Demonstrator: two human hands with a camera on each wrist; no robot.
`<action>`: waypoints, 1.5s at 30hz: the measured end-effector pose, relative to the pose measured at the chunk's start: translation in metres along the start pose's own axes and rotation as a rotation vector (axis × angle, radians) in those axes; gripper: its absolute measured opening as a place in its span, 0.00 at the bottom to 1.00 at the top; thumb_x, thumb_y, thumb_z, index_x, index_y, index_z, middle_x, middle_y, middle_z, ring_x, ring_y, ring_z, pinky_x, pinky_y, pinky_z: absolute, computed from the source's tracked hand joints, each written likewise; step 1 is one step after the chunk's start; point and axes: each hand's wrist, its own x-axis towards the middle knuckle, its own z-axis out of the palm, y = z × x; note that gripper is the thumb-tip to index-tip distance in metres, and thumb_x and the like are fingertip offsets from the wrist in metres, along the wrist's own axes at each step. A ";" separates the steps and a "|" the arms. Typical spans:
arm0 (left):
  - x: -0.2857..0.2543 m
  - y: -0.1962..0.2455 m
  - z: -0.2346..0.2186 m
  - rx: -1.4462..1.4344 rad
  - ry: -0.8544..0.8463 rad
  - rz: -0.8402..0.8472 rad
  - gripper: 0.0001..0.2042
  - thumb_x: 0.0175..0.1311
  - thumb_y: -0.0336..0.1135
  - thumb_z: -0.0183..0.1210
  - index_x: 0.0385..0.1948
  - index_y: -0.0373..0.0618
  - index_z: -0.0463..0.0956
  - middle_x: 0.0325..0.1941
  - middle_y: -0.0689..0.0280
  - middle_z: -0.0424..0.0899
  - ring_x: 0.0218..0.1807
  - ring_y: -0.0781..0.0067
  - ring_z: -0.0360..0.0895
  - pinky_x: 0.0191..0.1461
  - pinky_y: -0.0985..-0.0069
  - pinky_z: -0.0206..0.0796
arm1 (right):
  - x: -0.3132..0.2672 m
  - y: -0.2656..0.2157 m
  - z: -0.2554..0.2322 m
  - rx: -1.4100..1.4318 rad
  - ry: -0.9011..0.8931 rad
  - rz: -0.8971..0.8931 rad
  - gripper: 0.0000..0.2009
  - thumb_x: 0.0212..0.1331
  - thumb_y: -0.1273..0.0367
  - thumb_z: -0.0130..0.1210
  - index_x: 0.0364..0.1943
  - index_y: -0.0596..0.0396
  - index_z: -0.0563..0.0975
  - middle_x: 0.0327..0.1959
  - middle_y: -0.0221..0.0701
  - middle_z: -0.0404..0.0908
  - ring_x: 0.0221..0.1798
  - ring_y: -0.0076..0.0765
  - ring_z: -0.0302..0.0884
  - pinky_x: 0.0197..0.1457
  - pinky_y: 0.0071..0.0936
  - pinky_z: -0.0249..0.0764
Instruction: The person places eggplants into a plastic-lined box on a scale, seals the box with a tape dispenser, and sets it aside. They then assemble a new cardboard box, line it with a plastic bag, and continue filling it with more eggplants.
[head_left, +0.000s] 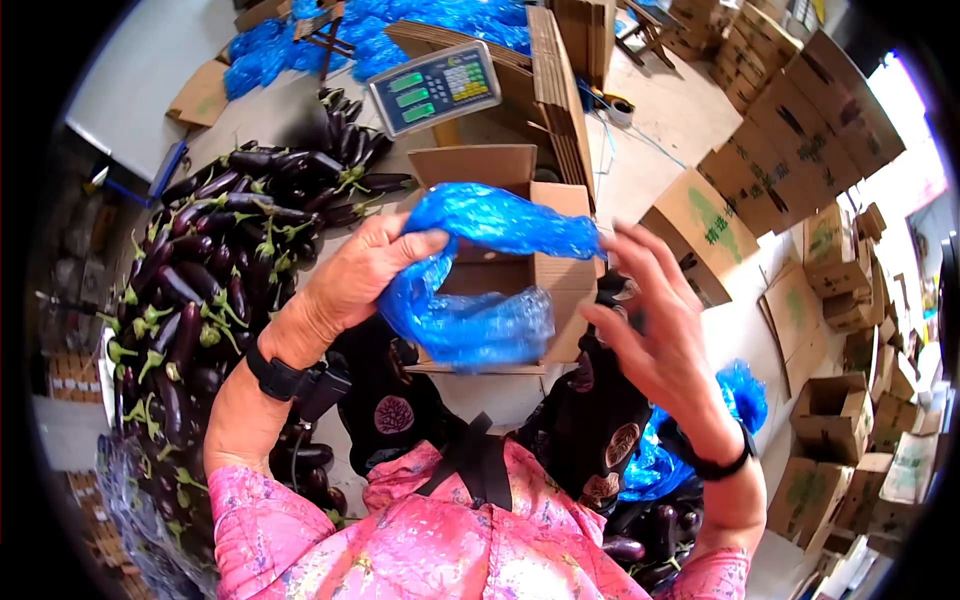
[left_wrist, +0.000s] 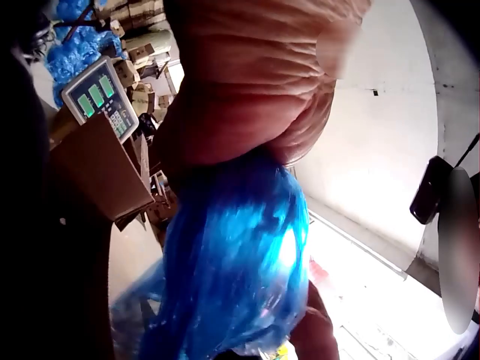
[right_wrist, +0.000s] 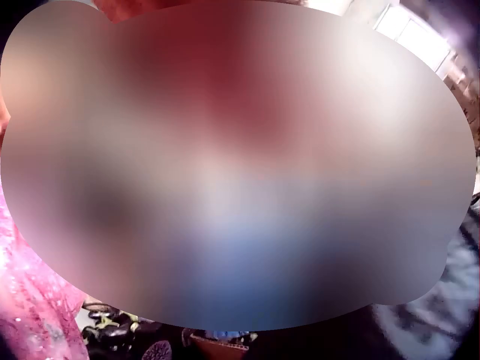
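Observation:
In the head view my left hand (head_left: 360, 275) grips a crumpled blue plastic bag (head_left: 480, 225), thumb on top, and the bag loops out to the right. The left wrist view shows the bag (left_wrist: 232, 255) hanging in folds from that hand (left_wrist: 255, 90). My right hand (head_left: 655, 320) is raised at the bag's far end, its fingers and thumb spread apart and slightly blurred, fingertips right by the plastic. Below the bag stands an open cardboard box (head_left: 565, 290), partly hidden by it. The right wrist view is mostly blurred out.
A big heap of eggplants (head_left: 200, 270) lies to the left. Behind the box is a scale display (head_left: 435, 88) beside stacked flat cardboard (head_left: 560, 100). More blue plastic (head_left: 390, 40) lies at the back. Cardboard boxes (head_left: 835, 415) fill the right side.

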 end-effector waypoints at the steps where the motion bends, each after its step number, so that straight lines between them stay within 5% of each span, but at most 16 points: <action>1: -0.012 0.002 -0.002 0.032 -0.012 -0.003 0.11 0.72 0.40 0.59 0.41 0.41 0.81 0.32 0.77 0.78 0.30 0.90 0.71 0.34 0.85 0.65 | 0.020 0.000 0.018 -0.087 0.021 -0.108 0.27 0.55 0.75 0.63 0.62 0.55 0.71 0.50 0.44 0.81 0.47 0.52 0.80 0.51 0.40 0.77; 6: -0.080 0.030 -0.013 -0.147 0.073 0.068 0.23 0.69 0.39 0.61 0.61 0.37 0.71 0.39 0.74 0.80 0.31 0.91 0.73 0.34 0.87 0.68 | 0.068 0.033 0.087 -0.488 -0.542 0.035 0.08 0.58 0.74 0.52 0.41 0.56 0.76 0.38 0.47 0.82 0.47 0.60 0.80 0.48 0.51 0.76; 10: -0.114 0.020 -0.030 -0.195 0.213 0.270 0.41 0.61 0.45 0.68 0.72 0.36 0.57 0.67 0.58 0.72 0.64 0.70 0.74 0.66 0.76 0.67 | 0.095 0.058 0.134 -0.154 -0.353 -0.120 0.08 0.58 0.76 0.50 0.41 0.56 0.77 0.35 0.48 0.80 0.44 0.59 0.79 0.44 0.52 0.75; 14: -0.114 0.016 -0.020 -0.320 0.241 0.302 0.41 0.59 0.43 0.69 0.72 0.37 0.58 0.69 0.58 0.70 0.67 0.67 0.72 0.71 0.72 0.63 | 0.107 0.090 0.219 0.129 -0.561 0.164 0.13 0.58 0.74 0.52 0.47 0.56 0.80 0.39 0.47 0.83 0.45 0.49 0.82 0.50 0.40 0.76; 17: -0.099 0.020 -0.017 -0.290 0.246 0.321 0.34 0.62 0.42 0.65 0.68 0.36 0.65 0.64 0.58 0.76 0.62 0.69 0.76 0.67 0.74 0.67 | 0.095 0.097 0.280 0.512 -0.561 -0.067 0.13 0.60 0.71 0.53 0.48 0.54 0.81 0.43 0.53 0.83 0.49 0.61 0.80 0.52 0.44 0.76; 20: -0.072 0.019 -0.026 -0.380 0.197 0.281 0.26 0.68 0.35 0.59 0.66 0.34 0.66 0.61 0.57 0.78 0.58 0.72 0.79 0.64 0.74 0.71 | 0.095 0.098 0.282 0.672 -0.702 0.159 0.13 0.63 0.63 0.58 0.46 0.54 0.79 0.47 0.49 0.83 0.47 0.61 0.80 0.50 0.42 0.76; 22: -0.052 0.012 -0.031 -0.452 0.216 0.277 0.23 0.70 0.32 0.57 0.65 0.35 0.68 0.59 0.58 0.80 0.57 0.73 0.80 0.63 0.74 0.72 | 0.100 0.097 0.253 0.292 -0.774 -0.139 0.14 0.61 0.61 0.59 0.46 0.54 0.80 0.48 0.48 0.84 0.50 0.60 0.80 0.50 0.46 0.77; 26: -0.025 -0.003 -0.038 -0.567 0.287 0.214 0.22 0.69 0.27 0.56 0.65 0.39 0.68 0.52 0.62 0.84 0.50 0.75 0.83 0.59 0.76 0.75 | 0.111 0.051 0.179 -0.067 -0.567 0.044 0.12 0.58 0.64 0.58 0.40 0.58 0.77 0.38 0.49 0.84 0.45 0.61 0.81 0.50 0.52 0.77; 28: -0.016 -0.008 -0.039 -0.605 0.298 0.259 0.21 0.69 0.26 0.55 0.64 0.40 0.68 0.53 0.60 0.83 0.51 0.74 0.82 0.60 0.74 0.75 | 0.113 0.076 0.162 0.059 -0.784 0.052 0.13 0.61 0.63 0.59 0.42 0.58 0.80 0.34 0.43 0.85 0.41 0.56 0.84 0.46 0.46 0.79; 30: -0.010 -0.010 -0.038 -0.650 0.341 0.287 0.21 0.69 0.25 0.54 0.64 0.41 0.68 0.54 0.60 0.83 0.53 0.72 0.82 0.61 0.73 0.74 | 0.106 0.056 0.123 0.608 -1.015 0.246 0.18 0.64 0.65 0.59 0.55 0.57 0.78 0.40 0.32 0.86 0.44 0.39 0.83 0.49 0.40 0.77; 32: -0.006 -0.010 -0.035 -0.711 0.368 0.313 0.20 0.69 0.23 0.52 0.63 0.41 0.69 0.55 0.60 0.82 0.54 0.71 0.81 0.62 0.71 0.73 | 0.082 0.049 0.108 0.860 -0.844 0.178 0.23 0.66 0.68 0.57 0.65 0.57 0.71 0.50 0.26 0.80 0.52 0.26 0.75 0.56 0.33 0.73; 33: -0.005 -0.010 -0.032 -0.717 0.382 0.322 0.21 0.69 0.23 0.51 0.64 0.41 0.69 0.55 0.60 0.82 0.54 0.71 0.81 0.62 0.71 0.73 | 0.080 0.042 0.098 1.015 -0.974 0.335 0.29 0.64 0.69 0.57 0.69 0.57 0.65 0.60 0.30 0.75 0.60 0.26 0.71 0.64 0.29 0.68; 36: -0.001 -0.015 -0.028 -0.718 0.426 0.328 0.21 0.69 0.23 0.50 0.65 0.41 0.67 0.56 0.61 0.81 0.53 0.71 0.80 0.63 0.71 0.72 | 0.075 0.019 0.083 1.177 -1.005 0.354 0.29 0.63 0.70 0.58 0.70 0.57 0.65 0.63 0.33 0.75 0.63 0.30 0.70 0.68 0.30 0.66; 40: -0.001 -0.029 -0.011 -0.723 0.391 0.265 0.23 0.70 0.24 0.50 0.67 0.41 0.65 0.60 0.60 0.78 0.58 0.69 0.78 0.65 0.69 0.71 | 0.062 -0.006 0.090 1.525 -0.467 0.599 0.25 0.65 0.68 0.59 0.65 0.57 0.69 0.62 0.35 0.75 0.62 0.35 0.73 0.67 0.32 0.68; 44: -0.022 -0.054 0.022 -0.572 0.335 0.137 0.28 0.69 0.27 0.54 0.70 0.40 0.59 0.59 0.55 0.79 0.56 0.61 0.80 0.61 0.67 0.74 | 0.080 -0.002 0.097 1.412 -0.059 0.719 0.18 0.63 0.76 0.61 0.57 0.56 0.75 0.52 0.35 0.82 0.52 0.33 0.81 0.58 0.33 0.78; 45: -0.029 -0.068 0.021 0.023 0.351 0.207 0.31 0.67 0.28 0.57 0.71 0.40 0.57 0.60 0.49 0.78 0.57 0.55 0.80 0.62 0.65 0.73 | 0.079 0.007 0.100 1.391 -0.059 0.688 0.18 0.63 0.76 0.62 0.56 0.56 0.75 0.50 0.34 0.83 0.50 0.33 0.82 0.56 0.32 0.79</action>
